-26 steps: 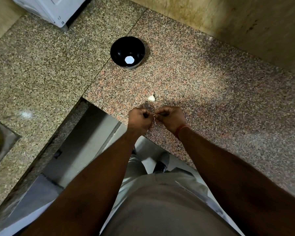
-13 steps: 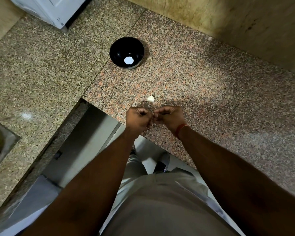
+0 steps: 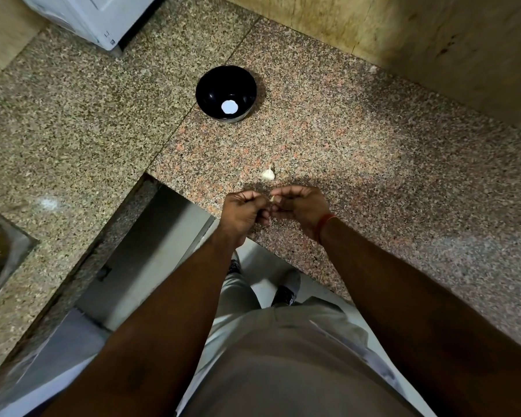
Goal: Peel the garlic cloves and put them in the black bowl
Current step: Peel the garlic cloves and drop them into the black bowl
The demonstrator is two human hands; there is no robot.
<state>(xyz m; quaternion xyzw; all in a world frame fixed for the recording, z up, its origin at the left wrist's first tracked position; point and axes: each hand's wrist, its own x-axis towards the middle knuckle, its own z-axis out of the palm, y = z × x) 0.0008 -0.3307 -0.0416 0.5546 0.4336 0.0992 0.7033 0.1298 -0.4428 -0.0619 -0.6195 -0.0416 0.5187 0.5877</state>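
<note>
1. The left hand [image 3: 243,212] and the right hand [image 3: 300,209] meet over the front edge of the granite counter [image 3: 388,182], with the knuckles turned up to the camera.
2. The fingers of both hands are curled, and together they pinch a small garlic clove [image 3: 272,198]. Only a pale tip of it shows between the fingertips; the rest is hidden, so I cannot tell how much skin is on it.
3. The right wrist wears a red thread band [image 3: 325,220].
4. A second garlic piece [image 3: 268,174], white and with a pointed tip, lies on the counter just beyond the hands. It touches neither hand.
5. The black bowl [image 3: 211,85] stands farther back on the counter, well apart from the hands and from the loose garlic. Inside it, a round white spot shows at the bottom; I cannot tell if this is a thing or a reflection of light.
6. At the left edge, a part of a metal sink [image 3: 0,251] is set into the counter.
7. At the top left stands a white appliance [image 3: 88,16].
</note>
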